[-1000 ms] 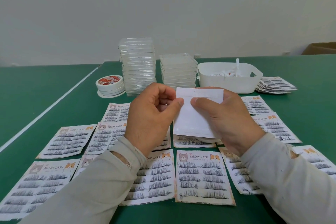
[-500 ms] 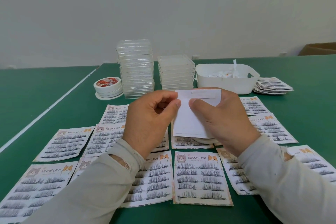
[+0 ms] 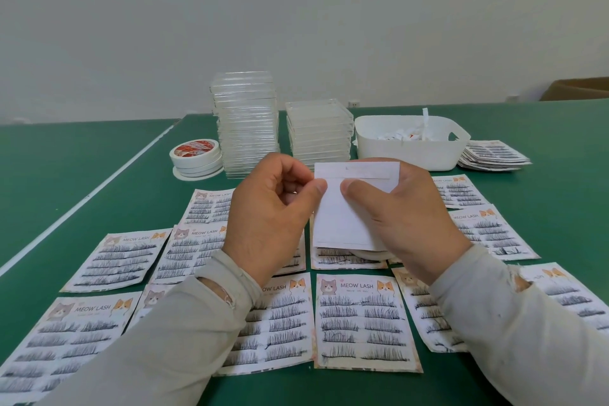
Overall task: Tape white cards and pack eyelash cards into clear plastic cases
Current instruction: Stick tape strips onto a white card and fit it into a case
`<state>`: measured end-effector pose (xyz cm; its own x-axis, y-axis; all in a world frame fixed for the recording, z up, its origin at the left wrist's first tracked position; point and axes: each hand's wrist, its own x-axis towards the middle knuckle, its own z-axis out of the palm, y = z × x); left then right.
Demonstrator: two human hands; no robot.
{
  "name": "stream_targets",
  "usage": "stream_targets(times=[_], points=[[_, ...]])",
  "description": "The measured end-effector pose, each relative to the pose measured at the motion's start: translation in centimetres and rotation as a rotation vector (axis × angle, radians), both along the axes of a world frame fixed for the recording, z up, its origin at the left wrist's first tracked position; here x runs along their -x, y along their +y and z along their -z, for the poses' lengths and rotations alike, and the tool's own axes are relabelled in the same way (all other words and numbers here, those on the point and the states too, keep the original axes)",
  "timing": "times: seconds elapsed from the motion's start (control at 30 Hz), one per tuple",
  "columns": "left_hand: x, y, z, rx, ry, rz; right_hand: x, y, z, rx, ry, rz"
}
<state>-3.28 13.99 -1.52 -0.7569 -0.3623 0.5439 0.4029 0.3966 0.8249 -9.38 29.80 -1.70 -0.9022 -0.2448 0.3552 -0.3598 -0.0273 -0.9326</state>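
"MEOW LASH" showing in print across top of eyelash cards (image 3: pixel 365 323) lying on green table (image 3: pixel 66 181), between two cat faces. Smaller line beneath and red tape roll (image 3: pixel 195 155) label staying unreadable.

both hands hold a white card (image 3: pixel 342 208) upright above the green table (image 3: pixel 66 168): the left hand (image 3: pixel 273 208) pinches its left edge, the right hand (image 3: pixel 405 214) grips its right side, thumb on the face. eyelash cards (image 3: pixel 362 320) lie in rows below. behind stand two stacks of clear plastic cases (image 3: pixel 245 123), tape rolls (image 3: pixel 196 155) to their left and a white bin (image 3: pixel 412 145) of scraps to their right
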Motion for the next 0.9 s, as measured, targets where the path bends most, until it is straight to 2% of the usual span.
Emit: stream_targets(times=[0.47,0.73,0.9], points=[[-0.35,-0.08,-0.08,0.05,0.022,-0.014,-0.43,-0.13,-0.48,-0.013,0.01,0.001],[-0.18,-0.13,-0.29,0.02,-0.025,0.021,-0.45,-0.02,-0.42,-0.063,0.124,0.02],[-0.05,-0.06,-0.13,0.051,-0.05,0.012,-0.55,-0.06,-0.47,-0.066,0.101,0.025]])
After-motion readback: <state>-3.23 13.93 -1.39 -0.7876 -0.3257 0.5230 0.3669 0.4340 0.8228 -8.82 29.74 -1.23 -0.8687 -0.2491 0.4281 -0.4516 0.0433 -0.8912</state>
